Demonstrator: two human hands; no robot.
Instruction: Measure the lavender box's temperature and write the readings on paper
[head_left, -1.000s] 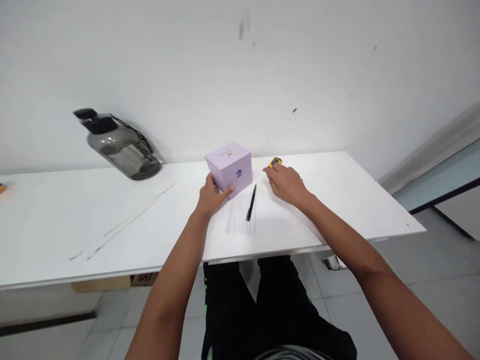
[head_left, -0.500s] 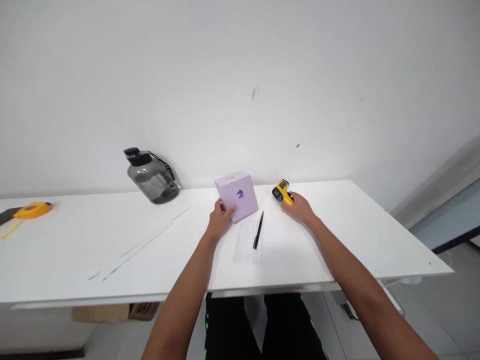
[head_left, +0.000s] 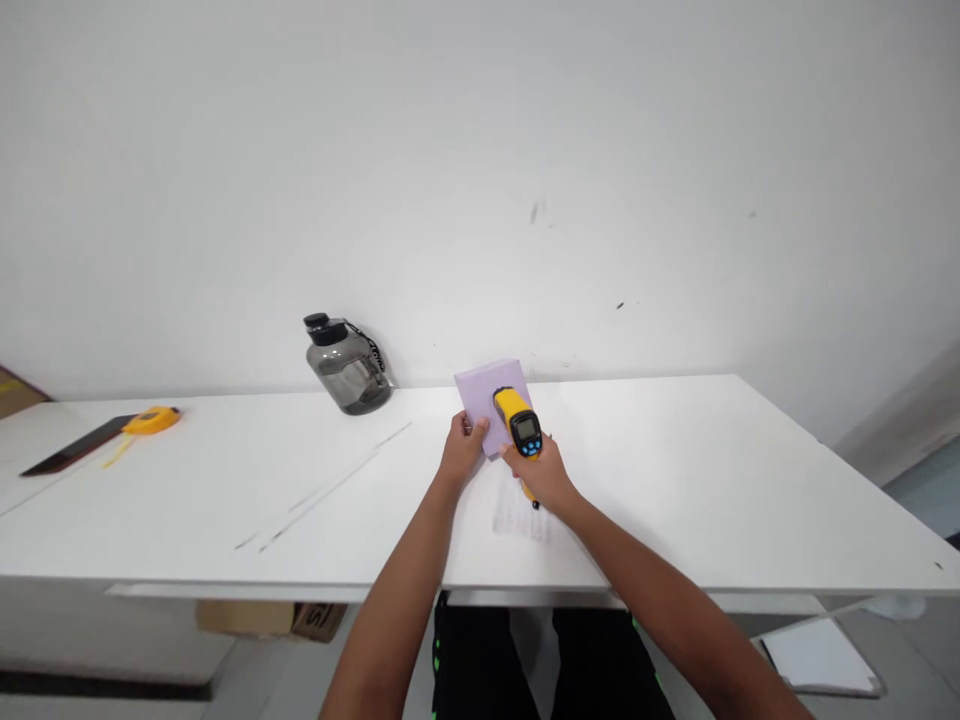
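My left hand [head_left: 463, 446] grips the lower left side of a lilac box [head_left: 478, 388], its thumb on the front face. The box is tilted. In my right hand [head_left: 547, 474] is a yellow and black infrared thermometer [head_left: 517, 420], its small screen and blue buttons facing me. Its front end points at the box and covers part of that face; I cannot tell whether they touch. Beneath my hands lies a printed sheet of paper [head_left: 517, 520], partly hidden by the right hand and the thermometer's handle.
A grey translucent water jug [head_left: 349, 375] with a black cap stands against the wall. At the left of the white table [head_left: 675, 480] lie an orange tape measure [head_left: 154, 420] and a dark flat blade-like thing [head_left: 79, 447]. Below the table is a cardboard box [head_left: 247, 617].
My right hand has brought the thermometer left, from the table's right side to the front of the box. The black pen is now out of sight. The view has turned left.
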